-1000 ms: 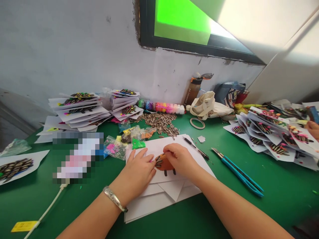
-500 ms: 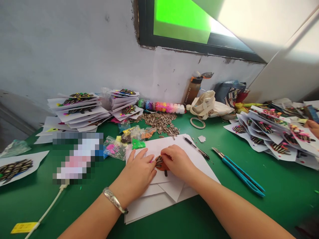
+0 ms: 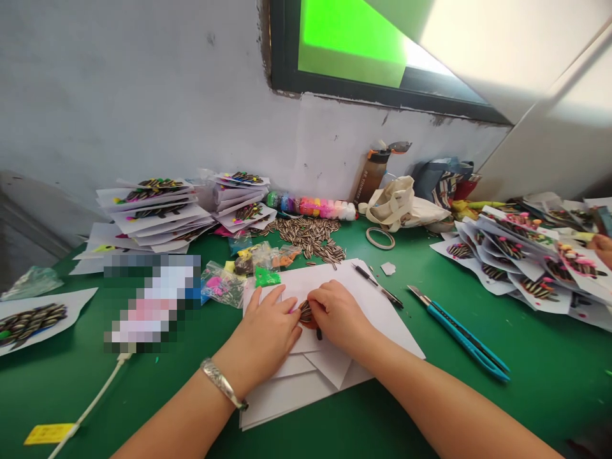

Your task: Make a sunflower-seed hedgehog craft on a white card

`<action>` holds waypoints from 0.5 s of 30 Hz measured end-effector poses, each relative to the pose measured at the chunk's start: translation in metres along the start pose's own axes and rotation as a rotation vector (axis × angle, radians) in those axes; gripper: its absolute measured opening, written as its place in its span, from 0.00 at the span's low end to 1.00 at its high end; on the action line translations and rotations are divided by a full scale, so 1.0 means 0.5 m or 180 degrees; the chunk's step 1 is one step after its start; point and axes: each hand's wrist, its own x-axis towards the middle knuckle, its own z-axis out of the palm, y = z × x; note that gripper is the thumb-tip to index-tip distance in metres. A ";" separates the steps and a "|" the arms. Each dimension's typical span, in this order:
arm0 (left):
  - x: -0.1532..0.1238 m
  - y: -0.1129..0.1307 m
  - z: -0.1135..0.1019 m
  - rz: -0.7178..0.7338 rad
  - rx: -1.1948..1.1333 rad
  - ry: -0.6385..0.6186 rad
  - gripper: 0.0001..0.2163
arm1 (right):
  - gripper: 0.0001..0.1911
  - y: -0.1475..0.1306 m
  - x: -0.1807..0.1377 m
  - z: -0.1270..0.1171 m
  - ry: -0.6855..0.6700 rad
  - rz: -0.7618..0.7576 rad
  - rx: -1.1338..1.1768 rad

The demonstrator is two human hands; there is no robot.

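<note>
My left hand [image 3: 268,328] lies spread and flat on a stack of white paper [image 3: 275,408], steadying its top sheets. Beside its fingertips is a small brown-orange clay shape [image 3: 308,324] with striped sunflower seeds [image 3: 305,312] set in it and a short dark strip [image 3: 319,334] at its lower edge. My right hand [image 3: 342,315] is closed over the right side of this shape. Thumb and index finger pinch a sunflower seed there, mostly hidden by the fingers. A bit of purple shows by my left fingertips.
Loose seeds [image 3: 310,237] lie behind the paper, near bags of coloured clay [image 3: 222,284]. A blue utility knife [image 3: 461,335] with its blade out and a black pen [image 3: 375,284] lie at right. Stacks of seed pictures [image 3: 157,220] stand at left. Another person's hand [image 3: 603,247] shows far right.
My right fingers have shifted slightly left and down over the clay shape, covering more of it. My left hand stays in place. The whole view has shifted slightly.
</note>
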 end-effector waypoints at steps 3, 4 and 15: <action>0.000 0.000 -0.001 -0.0004 0.0010 -0.0020 0.12 | 0.14 0.007 -0.003 -0.008 0.0060 -0.0049 0.0069; -0.001 0.000 -0.001 -0.0001 0.0010 -0.0017 0.12 | 0.14 0.010 -0.005 -0.011 0.0099 -0.0047 0.0090; -0.001 -0.002 0.003 0.0014 -0.0021 0.0067 0.11 | 0.14 0.019 -0.011 -0.018 -0.0057 -0.0148 -0.0237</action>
